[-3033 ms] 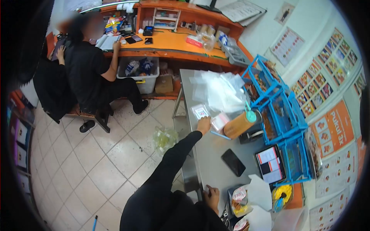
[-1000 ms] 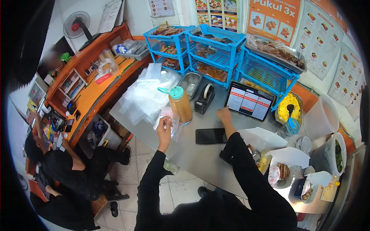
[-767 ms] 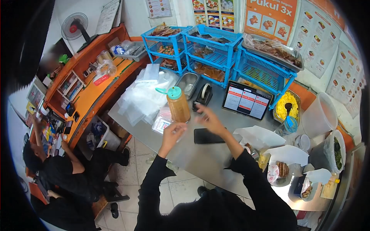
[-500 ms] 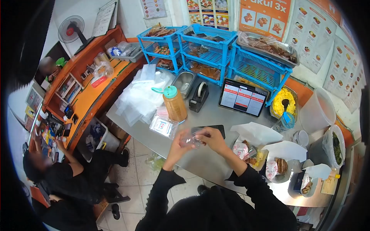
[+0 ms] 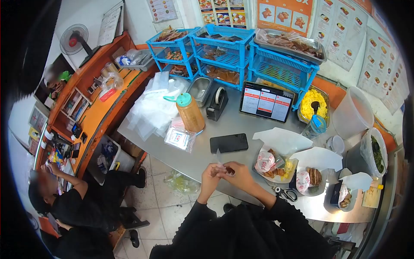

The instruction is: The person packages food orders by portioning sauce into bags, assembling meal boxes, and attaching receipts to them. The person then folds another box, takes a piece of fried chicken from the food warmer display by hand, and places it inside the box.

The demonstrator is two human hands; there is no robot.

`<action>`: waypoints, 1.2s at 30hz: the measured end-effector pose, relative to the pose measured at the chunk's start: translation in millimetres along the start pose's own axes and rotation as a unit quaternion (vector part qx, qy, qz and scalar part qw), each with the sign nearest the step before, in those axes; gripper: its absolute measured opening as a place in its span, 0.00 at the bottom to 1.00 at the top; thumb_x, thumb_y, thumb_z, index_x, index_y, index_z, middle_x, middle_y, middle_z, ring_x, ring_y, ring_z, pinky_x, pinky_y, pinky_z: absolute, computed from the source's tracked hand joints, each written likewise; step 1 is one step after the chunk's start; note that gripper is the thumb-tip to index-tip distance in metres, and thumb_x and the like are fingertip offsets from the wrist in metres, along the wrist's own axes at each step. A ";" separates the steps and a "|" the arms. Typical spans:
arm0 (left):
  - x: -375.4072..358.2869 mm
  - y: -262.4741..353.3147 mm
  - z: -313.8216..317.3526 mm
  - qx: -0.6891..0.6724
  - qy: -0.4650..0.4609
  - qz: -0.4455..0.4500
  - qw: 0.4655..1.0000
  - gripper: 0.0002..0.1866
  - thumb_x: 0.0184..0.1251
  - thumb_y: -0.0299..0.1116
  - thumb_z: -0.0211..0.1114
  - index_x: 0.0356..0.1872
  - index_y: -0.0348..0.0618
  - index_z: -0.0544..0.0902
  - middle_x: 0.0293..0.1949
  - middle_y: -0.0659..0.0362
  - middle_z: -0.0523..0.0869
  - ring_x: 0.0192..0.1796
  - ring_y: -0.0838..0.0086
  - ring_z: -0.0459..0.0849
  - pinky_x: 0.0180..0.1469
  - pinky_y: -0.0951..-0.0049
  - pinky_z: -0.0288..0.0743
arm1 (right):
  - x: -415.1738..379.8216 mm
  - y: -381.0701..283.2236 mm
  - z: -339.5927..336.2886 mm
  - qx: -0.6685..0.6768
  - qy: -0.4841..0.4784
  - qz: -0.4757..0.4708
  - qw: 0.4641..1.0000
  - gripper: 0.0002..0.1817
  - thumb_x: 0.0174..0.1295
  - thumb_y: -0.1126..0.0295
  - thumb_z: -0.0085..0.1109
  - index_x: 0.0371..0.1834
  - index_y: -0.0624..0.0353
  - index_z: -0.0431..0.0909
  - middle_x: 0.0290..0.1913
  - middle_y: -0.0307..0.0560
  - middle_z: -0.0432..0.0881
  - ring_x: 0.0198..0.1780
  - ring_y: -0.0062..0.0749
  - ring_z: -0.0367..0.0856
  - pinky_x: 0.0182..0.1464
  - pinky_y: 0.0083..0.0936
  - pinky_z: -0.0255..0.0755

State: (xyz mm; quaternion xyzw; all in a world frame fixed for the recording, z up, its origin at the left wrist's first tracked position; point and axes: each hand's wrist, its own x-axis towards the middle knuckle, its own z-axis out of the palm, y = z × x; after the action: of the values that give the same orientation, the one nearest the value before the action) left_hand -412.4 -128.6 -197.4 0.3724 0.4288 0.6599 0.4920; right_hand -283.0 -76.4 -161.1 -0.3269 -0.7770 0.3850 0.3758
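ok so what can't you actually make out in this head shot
Head view, one camera only:
- Small clear plastic piece pinched between left hand and right hand: too small, and the fingers cover most of it.
- Black tablet screen: text too small to read.
- Blue plastic basket rack: contents blurred by the mesh.
- Seated person in black: darkened at the lens edge.

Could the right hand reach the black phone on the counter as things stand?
Probably yes. The phone lies flat on bare steel counter just beyond the right hand, nothing between them. But both hands are pinching a small clear bag, so the fingers are occupied.
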 end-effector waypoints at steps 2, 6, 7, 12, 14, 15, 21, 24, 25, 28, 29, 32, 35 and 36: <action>-3.2 0.0 -1.9 0.078 -0.004 -0.019 0.997 0.07 0.58 0.17 0.57 0.37 0.35 0.72 0.33 0.60 0.80 0.39 0.80 0.78 0.43 0.81 0.72 | -2.1 2.3 -1.4 0.004 -0.026 0.043 0.999 0.12 0.52 0.66 0.60 0.32 0.65 0.78 0.24 0.52 0.79 0.23 0.35 0.78 0.28 0.26 0.71; -10.4 3.0 -9.0 0.110 -0.058 -0.046 0.991 0.10 0.57 0.17 0.58 0.40 0.35 0.74 0.35 0.59 0.81 0.39 0.80 0.79 0.44 0.81 0.72 | -4.9 10.1 -12.1 0.083 -0.113 0.100 0.985 0.12 0.54 0.65 0.56 0.28 0.64 0.80 0.20 0.50 0.79 0.21 0.34 0.78 0.28 0.25 0.71; -12.6 5.0 -7.7 0.107 -0.057 -0.047 0.991 0.10 0.57 0.17 0.58 0.41 0.35 0.74 0.35 0.59 0.81 0.39 0.80 0.79 0.44 0.81 0.73 | -6.9 12.0 -13.0 0.078 -0.117 0.100 0.985 0.12 0.54 0.65 0.56 0.28 0.64 0.80 0.20 0.50 0.79 0.21 0.34 0.78 0.28 0.25 0.71; -27.4 5.2 -5.3 0.169 -0.023 -0.003 0.985 0.11 0.55 0.18 0.59 0.41 0.35 0.77 0.35 0.58 0.83 0.36 0.79 0.81 0.40 0.80 0.74 | -17.9 19.7 -4.3 0.078 -0.120 0.101 0.985 0.12 0.54 0.65 0.55 0.28 0.64 0.79 0.20 0.50 0.79 0.21 0.33 0.78 0.28 0.26 0.71; -33.3 4.9 -4.9 0.249 0.013 0.016 0.968 0.10 0.53 0.19 0.60 0.39 0.36 0.78 0.34 0.58 0.83 0.34 0.79 0.82 0.38 0.80 0.74 | -19.7 6.7 -2.6 0.039 -0.140 0.101 0.984 0.12 0.56 0.66 0.55 0.29 0.66 0.79 0.22 0.48 0.80 0.24 0.26 0.79 0.30 0.22 0.72; -35.8 5.1 -4.3 0.288 0.032 0.025 0.957 0.10 0.52 0.20 0.61 0.38 0.36 0.78 0.33 0.58 0.83 0.32 0.79 0.82 0.37 0.80 0.74 | -20.7 1.6 -2.0 0.020 -0.149 0.101 0.983 0.12 0.57 0.66 0.54 0.30 0.67 0.78 0.23 0.47 0.81 0.26 0.23 0.80 0.31 0.20 0.72; -51.6 21.6 7.4 0.422 0.075 0.132 0.894 0.06 0.49 0.21 0.64 0.31 0.36 0.79 0.27 0.55 0.82 0.31 0.75 0.83 0.34 0.79 0.74 | -34.2 5.7 10.0 -0.085 -0.121 -0.014 0.989 0.09 0.55 0.69 0.51 0.25 0.65 0.75 0.23 0.55 0.78 0.26 0.47 0.78 0.29 0.32 0.71; -59.0 7.1 -1.6 0.370 0.045 0.088 0.924 0.06 0.47 0.22 0.64 0.30 0.37 0.80 0.24 0.54 0.80 0.28 0.72 0.82 0.31 0.77 0.74 | -43.0 6.7 14.8 -0.141 -0.162 -0.044 0.976 0.09 0.53 0.67 0.50 0.24 0.62 0.74 0.23 0.57 0.76 0.27 0.53 0.75 0.30 0.39 0.70; -61.8 5.4 -5.0 0.394 0.035 0.075 0.915 0.06 0.47 0.21 0.64 0.29 0.38 0.80 0.24 0.54 0.80 0.28 0.70 0.82 0.31 0.76 0.73 | -45.9 7.5 16.3 -0.152 -0.174 -0.054 0.971 0.10 0.53 0.66 0.50 0.23 0.62 0.74 0.23 0.56 0.77 0.27 0.52 0.76 0.30 0.39 0.70; -65.9 -5.2 -7.9 0.434 0.039 0.081 0.897 0.06 0.47 0.21 0.63 0.29 0.38 0.79 0.24 0.54 0.78 0.26 0.67 0.80 0.29 0.74 0.73 | -56.6 10.5 15.0 -0.205 -0.203 -0.057 0.956 0.12 0.52 0.63 0.50 0.22 0.60 0.75 0.22 0.54 0.77 0.26 0.51 0.76 0.30 0.40 0.70; -66.5 -10.4 -8.4 0.432 0.063 0.110 0.893 0.05 0.47 0.22 0.63 0.28 0.38 0.79 0.24 0.54 0.77 0.26 0.67 0.80 0.28 0.73 0.72 | -60.5 11.1 16.5 -0.224 -0.207 -0.043 0.951 0.12 0.51 0.62 0.50 0.21 0.59 0.75 0.22 0.53 0.77 0.26 0.51 0.76 0.29 0.40 0.70; -68.6 -5.0 8.3 0.407 0.103 0.125 0.899 0.05 0.46 0.21 0.63 0.26 0.39 0.78 0.29 0.55 0.76 0.26 0.67 0.80 0.28 0.72 0.72 | -56.1 5.1 9.4 -0.234 -0.169 -0.002 0.958 0.12 0.51 0.61 0.49 0.21 0.57 0.76 0.22 0.53 0.78 0.25 0.51 0.77 0.28 0.41 0.71; -73.0 -10.6 26.9 0.338 0.072 0.073 0.936 0.08 0.47 0.20 0.61 0.30 0.42 0.78 0.35 0.56 0.75 0.26 0.69 0.79 0.29 0.71 0.72 | -58.3 5.4 -4.7 -0.225 -0.149 0.017 0.963 0.13 0.51 0.60 0.48 0.23 0.57 0.77 0.21 0.56 0.77 0.24 0.51 0.77 0.26 0.42 0.70; -72.5 -12.8 28.3 0.357 0.068 0.095 0.927 0.09 0.47 0.20 0.60 0.31 0.43 0.78 0.35 0.56 0.75 0.26 0.69 0.79 0.29 0.71 0.72 | -59.8 3.2 -12.8 -0.275 -0.178 0.058 0.943 0.12 0.51 0.61 0.50 0.23 0.57 0.77 0.23 0.54 0.78 0.26 0.49 0.78 0.28 0.41 0.70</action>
State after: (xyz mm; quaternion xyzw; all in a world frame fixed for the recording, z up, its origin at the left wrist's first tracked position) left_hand -365.1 -191.3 -204.3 0.5166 0.6311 0.5305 0.2312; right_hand -241.4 -118.1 -178.3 -0.3883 -0.8866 0.2288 0.1040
